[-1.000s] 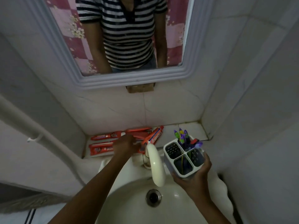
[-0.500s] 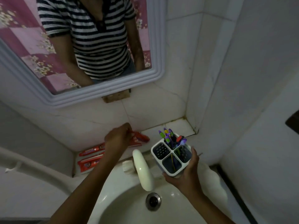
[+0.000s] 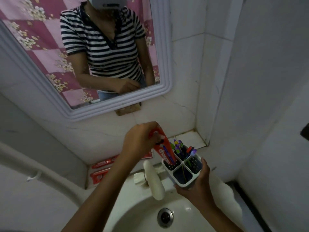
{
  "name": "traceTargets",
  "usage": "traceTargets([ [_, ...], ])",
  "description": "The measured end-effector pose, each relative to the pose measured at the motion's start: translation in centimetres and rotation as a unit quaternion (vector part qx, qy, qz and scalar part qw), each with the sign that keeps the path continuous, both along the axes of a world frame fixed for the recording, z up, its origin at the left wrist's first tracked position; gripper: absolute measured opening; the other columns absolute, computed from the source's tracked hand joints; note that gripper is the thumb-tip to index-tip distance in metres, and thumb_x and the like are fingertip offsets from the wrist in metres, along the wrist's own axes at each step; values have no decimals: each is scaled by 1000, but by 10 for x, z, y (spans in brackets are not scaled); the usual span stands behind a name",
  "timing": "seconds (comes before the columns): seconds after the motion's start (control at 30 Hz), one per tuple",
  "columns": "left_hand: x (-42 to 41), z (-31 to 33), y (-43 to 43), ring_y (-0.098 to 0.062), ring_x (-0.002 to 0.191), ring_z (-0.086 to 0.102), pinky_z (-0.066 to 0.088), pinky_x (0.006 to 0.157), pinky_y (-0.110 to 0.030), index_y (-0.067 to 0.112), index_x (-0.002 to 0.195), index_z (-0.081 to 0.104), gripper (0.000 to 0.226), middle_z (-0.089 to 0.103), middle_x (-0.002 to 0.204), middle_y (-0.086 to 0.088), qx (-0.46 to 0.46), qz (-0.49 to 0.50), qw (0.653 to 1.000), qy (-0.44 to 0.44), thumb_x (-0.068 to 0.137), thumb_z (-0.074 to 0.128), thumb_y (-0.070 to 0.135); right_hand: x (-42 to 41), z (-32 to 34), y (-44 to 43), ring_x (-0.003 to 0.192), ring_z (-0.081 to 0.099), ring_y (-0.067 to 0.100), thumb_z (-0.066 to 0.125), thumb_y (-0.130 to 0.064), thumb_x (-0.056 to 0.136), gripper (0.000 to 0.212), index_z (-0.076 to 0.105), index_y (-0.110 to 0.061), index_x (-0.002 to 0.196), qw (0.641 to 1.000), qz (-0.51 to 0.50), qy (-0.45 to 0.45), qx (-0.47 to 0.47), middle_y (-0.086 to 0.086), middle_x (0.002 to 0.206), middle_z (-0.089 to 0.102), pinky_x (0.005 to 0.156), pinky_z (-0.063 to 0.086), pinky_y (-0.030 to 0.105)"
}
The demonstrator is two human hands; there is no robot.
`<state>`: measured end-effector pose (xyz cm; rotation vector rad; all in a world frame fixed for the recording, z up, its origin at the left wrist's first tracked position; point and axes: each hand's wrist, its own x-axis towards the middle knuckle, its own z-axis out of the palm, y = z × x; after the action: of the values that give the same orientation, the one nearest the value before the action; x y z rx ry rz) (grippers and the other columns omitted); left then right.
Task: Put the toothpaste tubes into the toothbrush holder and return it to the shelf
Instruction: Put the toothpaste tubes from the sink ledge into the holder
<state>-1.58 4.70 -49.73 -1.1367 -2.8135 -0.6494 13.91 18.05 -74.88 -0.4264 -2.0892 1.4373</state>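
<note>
A red tube (image 3: pixel 164 152) is gripped by the left hand (image 3: pixel 139 141), its lower end in the holder (image 3: pixel 184 169), which is clasped by the right hand (image 3: pixel 198 183).

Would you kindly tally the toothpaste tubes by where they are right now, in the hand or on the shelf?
In the left hand, entering the holder: 1 tube
Lying on the shelf: at least 2 tubes; the arm hides part of the shelf
Total: at least 3
</note>
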Motion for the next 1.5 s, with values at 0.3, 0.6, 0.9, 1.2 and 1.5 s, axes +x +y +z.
traceTargets([
  [0.3, -19, -71, 33, -12, 89, 69, 41, 66, -22, 30, 97, 76, 22, 76, 96, 7, -141, -90, 984, -60, 78, 75, 42, -3, -5, 5, 139, 55, 27, 98, -43, 45, 142, 16, -35, 161, 1000, -1, -21, -8, 4, 154, 39, 112, 50, 20],
  [0.6, -78, -111, -29, -18, 94, 66, 48, 75, -28, 31, 92, 71, 17, 72, 104, 4, -126, 92, 979, -132, 91, 57, 41, -3, -11, 4, 139, 57, 23, 98, -43, 47, 144, 6, -61, 156, 999, -15, -20, -32, 15, 154, 41, 111, 47, 11],
  [0.9, -96, -178, -59, -26, 62, 66, 53, 47, -33, 13, 82, 73, 37, 68, 75, -8, -406, -21, 905, 124, 50, 92, 17, -4, -18, 5, 141, 56, 25, 102, -37, 44, 151, 3, -64, 155, 999, -13, -19, -32, 14, 158, 37, 111, 47, 12],
  [1.2, -90, -181, -45, -28, 106, 65, 53, 85, -38, 14, 128, 53, 41, 66, 118, -10, -434, -58, 890, 128, 92, 59, 33, -4, 2, 2, 137, 52, -4, 97, -45, 46, 142, 8, -59, 156, 999, -16, -15, -29, 15, 157, 39, 109, 42, 3],
  [1.5, -74, -99, -41, -15, 88, 63, 53, 71, -32, 28, 113, 52, 41, 67, 104, 6, -96, 50, 994, -3, 78, 71, 38, -2, 6, 4, 139, 44, -19, 105, -30, 47, 155, -4, -74, 149, 1000, -3, -20, -14, 8, 156, 36, 106, 38, -3],
])
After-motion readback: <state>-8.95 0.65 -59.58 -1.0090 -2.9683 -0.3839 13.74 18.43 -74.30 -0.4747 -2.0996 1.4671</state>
